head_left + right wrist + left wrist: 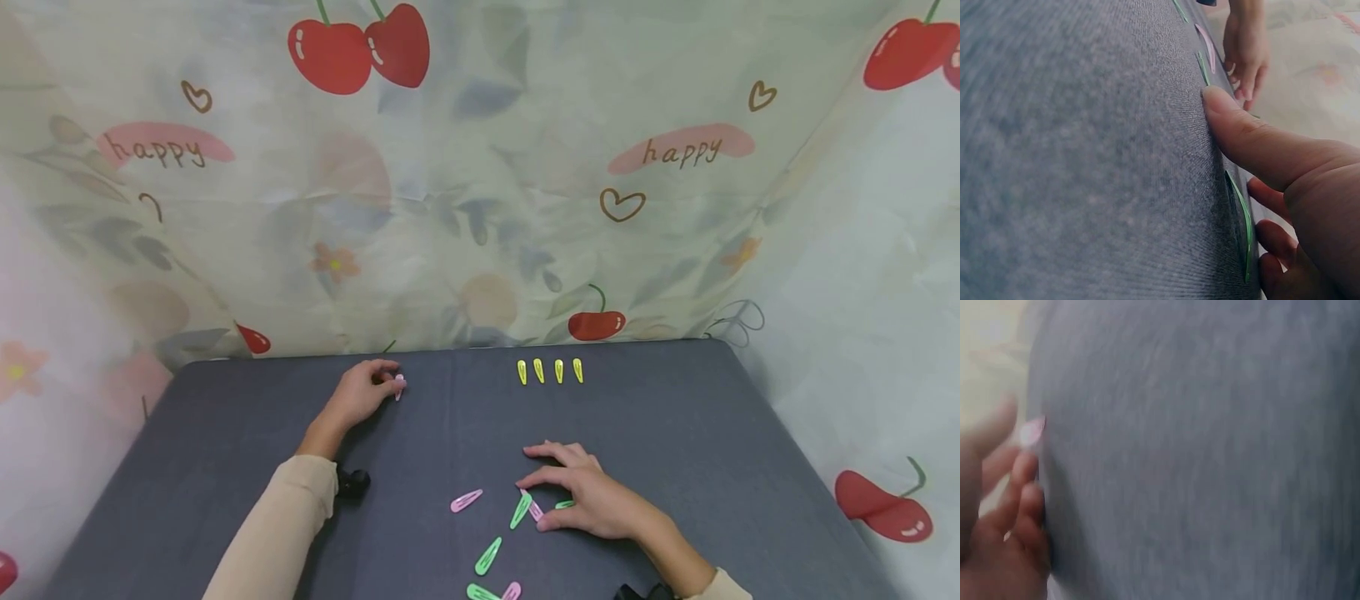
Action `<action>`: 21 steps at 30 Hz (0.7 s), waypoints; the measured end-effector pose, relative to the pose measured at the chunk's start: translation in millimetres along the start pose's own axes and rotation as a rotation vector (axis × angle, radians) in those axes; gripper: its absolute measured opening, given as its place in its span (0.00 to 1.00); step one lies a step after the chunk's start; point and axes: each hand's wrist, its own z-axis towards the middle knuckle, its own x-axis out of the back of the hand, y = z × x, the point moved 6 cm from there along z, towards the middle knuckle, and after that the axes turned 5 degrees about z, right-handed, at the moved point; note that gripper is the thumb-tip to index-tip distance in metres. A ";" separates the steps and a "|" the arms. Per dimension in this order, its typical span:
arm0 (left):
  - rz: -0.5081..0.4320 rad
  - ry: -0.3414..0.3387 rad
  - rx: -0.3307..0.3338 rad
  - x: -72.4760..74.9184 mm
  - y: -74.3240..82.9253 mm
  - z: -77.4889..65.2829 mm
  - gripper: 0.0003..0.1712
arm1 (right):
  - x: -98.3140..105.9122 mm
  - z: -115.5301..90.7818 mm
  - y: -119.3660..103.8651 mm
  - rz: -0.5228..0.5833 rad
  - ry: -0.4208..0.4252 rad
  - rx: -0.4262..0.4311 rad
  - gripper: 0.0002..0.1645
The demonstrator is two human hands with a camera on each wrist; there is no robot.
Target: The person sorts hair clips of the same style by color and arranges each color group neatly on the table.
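Observation:
At the back left of the table, my left hand point(362, 392) has a fingertip at a pink snap hair clip point(399, 393). In the left wrist view that clip point(1033, 432) is blurred at the fingertips, with the thumb apart from it. My right hand point(596, 497) hovers low over the front middle, thumb and fingers spread. Between them a green hair clip point(564, 504) is partly hidden by the hand. By its thumb tip lie a pink clip point(536, 510) and a green clip point(521, 510), overlapping.
Four-like yellow clips stand in a row, several in all point(558, 371), at the back right. Another pink clip point(467, 500) and a green clip point(488, 556) lie in front. A green clip point(482, 592) meets a pink one point(512, 592) at the bottom edge. A printed curtain point(480, 208) surrounds the dark table point(675, 442).

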 end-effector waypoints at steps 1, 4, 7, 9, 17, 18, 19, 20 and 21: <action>-0.008 -0.016 -0.007 0.1 -1.6 -0.3 0.31 | -0.1 0.0 -0.1 0.001 -0.002 -0.003 0.29; -0.017 -0.064 -0.036 1.0 -5.4 -0.9 0.39 | -0.3 0.3 -0.2 0.007 -0.008 -0.016 0.30; 0.001 -0.090 -0.062 2.2 -7.9 -0.9 0.40 | -0.2 0.6 -1.0 0.004 -0.007 -0.013 0.30; 0.011 -0.091 -0.068 3.0 -8.9 -0.8 0.39 | 0.0 1.1 -1.6 0.001 -0.004 -0.009 0.29; 0.043 -0.068 -0.095 2.1 -4.9 -0.1 0.32 | 1.6 0.6 -1.9 -0.017 0.016 -0.018 0.27; 0.042 -0.068 -0.090 1.7 -4.9 -0.1 0.32 | 1.7 0.6 -2.0 -0.015 0.016 -0.022 0.27; 0.040 -0.067 -0.088 1.5 -4.8 -0.2 0.32 | 1.8 0.5 -2.0 -0.009 0.015 -0.027 0.27; 0.038 -0.068 -0.086 1.5 -4.7 -0.5 0.32 | 2.1 0.6 -2.1 -0.001 0.016 -0.034 0.27; 0.035 -0.068 -0.079 1.5 -5.0 -0.6 0.32 | 2.5 0.9 -2.3 0.001 0.020 -0.036 0.26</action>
